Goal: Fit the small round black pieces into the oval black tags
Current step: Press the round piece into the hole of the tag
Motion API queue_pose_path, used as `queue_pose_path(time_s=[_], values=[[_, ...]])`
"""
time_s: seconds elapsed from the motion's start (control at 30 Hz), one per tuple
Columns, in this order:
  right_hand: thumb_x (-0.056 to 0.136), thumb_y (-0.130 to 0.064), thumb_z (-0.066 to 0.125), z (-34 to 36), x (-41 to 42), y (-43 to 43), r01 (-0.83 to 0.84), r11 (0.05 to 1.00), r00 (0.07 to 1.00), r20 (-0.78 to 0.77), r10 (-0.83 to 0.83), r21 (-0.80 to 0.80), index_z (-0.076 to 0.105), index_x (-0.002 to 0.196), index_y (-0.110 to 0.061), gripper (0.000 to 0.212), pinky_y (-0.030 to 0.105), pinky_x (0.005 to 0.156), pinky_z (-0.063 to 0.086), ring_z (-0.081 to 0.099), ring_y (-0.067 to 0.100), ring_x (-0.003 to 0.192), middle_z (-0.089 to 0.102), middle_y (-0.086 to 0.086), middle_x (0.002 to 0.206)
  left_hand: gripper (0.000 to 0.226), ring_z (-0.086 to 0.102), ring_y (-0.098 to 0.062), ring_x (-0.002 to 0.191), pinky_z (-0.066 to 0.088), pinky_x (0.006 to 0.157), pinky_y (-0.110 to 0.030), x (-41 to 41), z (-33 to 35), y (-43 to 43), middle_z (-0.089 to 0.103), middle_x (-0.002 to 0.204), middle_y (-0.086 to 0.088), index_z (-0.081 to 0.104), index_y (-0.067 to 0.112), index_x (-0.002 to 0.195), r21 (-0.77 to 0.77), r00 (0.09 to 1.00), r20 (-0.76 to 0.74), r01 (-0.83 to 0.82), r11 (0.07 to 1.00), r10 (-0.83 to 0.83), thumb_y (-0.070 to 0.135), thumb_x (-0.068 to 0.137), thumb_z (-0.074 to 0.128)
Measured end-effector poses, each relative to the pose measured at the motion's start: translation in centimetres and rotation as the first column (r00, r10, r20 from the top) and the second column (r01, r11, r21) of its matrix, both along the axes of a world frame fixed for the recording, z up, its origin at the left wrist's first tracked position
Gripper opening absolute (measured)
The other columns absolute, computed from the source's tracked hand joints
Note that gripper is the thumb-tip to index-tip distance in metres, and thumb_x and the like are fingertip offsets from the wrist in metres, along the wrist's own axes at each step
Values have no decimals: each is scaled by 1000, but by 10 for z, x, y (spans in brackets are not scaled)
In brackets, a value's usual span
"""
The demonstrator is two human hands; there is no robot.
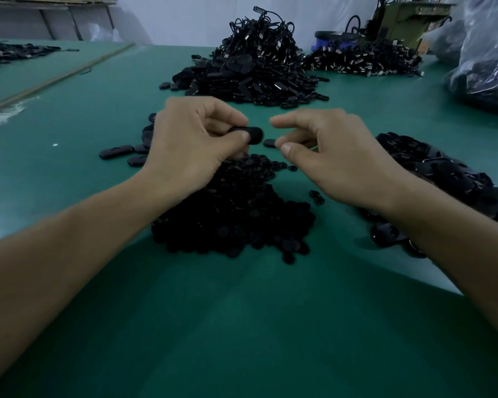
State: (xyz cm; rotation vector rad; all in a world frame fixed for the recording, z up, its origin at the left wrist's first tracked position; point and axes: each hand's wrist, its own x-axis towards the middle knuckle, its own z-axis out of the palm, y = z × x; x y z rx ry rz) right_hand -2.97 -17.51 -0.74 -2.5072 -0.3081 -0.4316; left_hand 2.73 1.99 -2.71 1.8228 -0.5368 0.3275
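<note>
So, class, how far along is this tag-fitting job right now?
Done: perhaps the few tags lying left of the hands, though I cannot tell if they are fitted. In hand: the left hand holds one oval tag; the right hand pinches a round piece beside it, not yet in. Left: a large heap of round pieces and a tag pile.
</note>
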Motion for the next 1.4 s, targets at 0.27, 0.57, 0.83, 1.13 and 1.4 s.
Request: queue_pose_path(time_s=[0.27, 0.57, 0.83, 1.13, 1.4], values=[[105, -31, 40, -1, 10, -31, 277, 733, 873, -155, -462, -621, 53, 135, -12, 38, 52, 110, 27, 32, 39, 136, 41, 20, 145, 24, 72, -3, 67, 61, 76, -21, 29, -2, 35, 71, 80, 11, 72, 31, 91, 108, 938, 115, -339, 935, 327, 8, 82, 73], [105, -22, 40, 2, 16, -28, 220, 804, 895, -214, -391, -552, 60, 119, -6, 29, 49, 93, 52, 61, 37, 103, 62, 16, 118, 9, 68, -10, 78, 60, 88, -41, 43, -7, 55, 65, 74, 15, 75, 26, 93, 262, 890, 128, -455, 851, 437, 21, 86, 77], [95, -16, 66, 6, 8, -24, 220, 913, 953, -125, -277, -342, 67, 121, -20, 26, 43, 93, 55, 66, 28, 98, 64, 12, 121, 10, 65, -21, 94, 51, 78, -38, 47, -11, 55, 59, 75, 17, 77, 33, 95, 404, 837, 112, -531, 745, 536, 27, 88, 74], [92, -8, 68, 3, 12, -27, 188, 950, 962, -147, -229, -251, 73, 102, -19, 16, 8, 69, 45, 62, 7, 80, 70, -1, 91, 11, 60, -12, 81, 50, 74, -33, 32, -4, 40, 58, 74, 24, 76, 34, 96, 344, 868, 227, -496, 797, 442, 29, 90, 68], [99, -43, 55, -6, 18, -22, 218, 924, 955, -128, -269, -315, 65, 111, -14, 32, 37, 86, 49, 57, 23, 96, 65, 3, 102, 10, 58, -1, 67, 59, 72, -40, 4, 1, 8, 58, 73, 32, 75, 34, 90, 332, 923, 350, -281, 900, 159, 30, 87, 66]])
